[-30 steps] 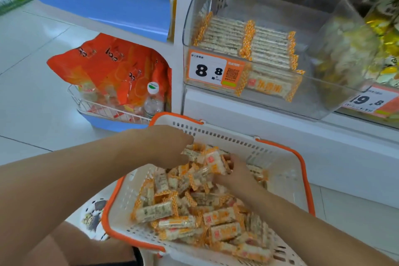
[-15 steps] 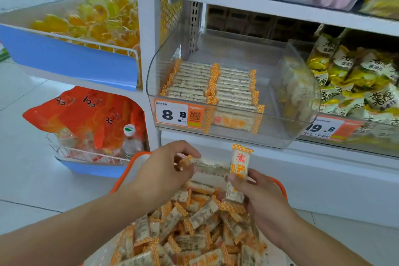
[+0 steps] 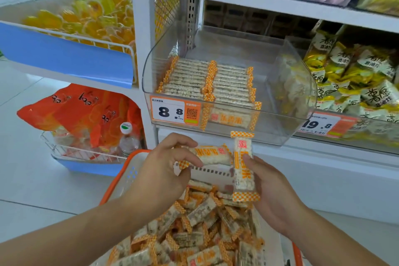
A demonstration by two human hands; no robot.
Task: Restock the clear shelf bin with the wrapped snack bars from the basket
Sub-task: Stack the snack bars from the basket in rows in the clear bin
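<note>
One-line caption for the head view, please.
Left hand and right hand each hold a wrapped snack bar above the basket, below the partly stocked clear bin.

I see a shop aisle with a pale tiled floor (image 3: 32, 179) and even, bright light. White shelving (image 3: 143, 49) runs up the middle, its base panel (image 3: 323, 183) plain white. To the left, a wire rack (image 3: 64, 36) with a blue front holds yellow sweets; below it sit orange bags (image 3: 82, 110) and a water bottle (image 3: 127, 140). Yellow packets (image 3: 354, 71) fill the right shelf.
</note>
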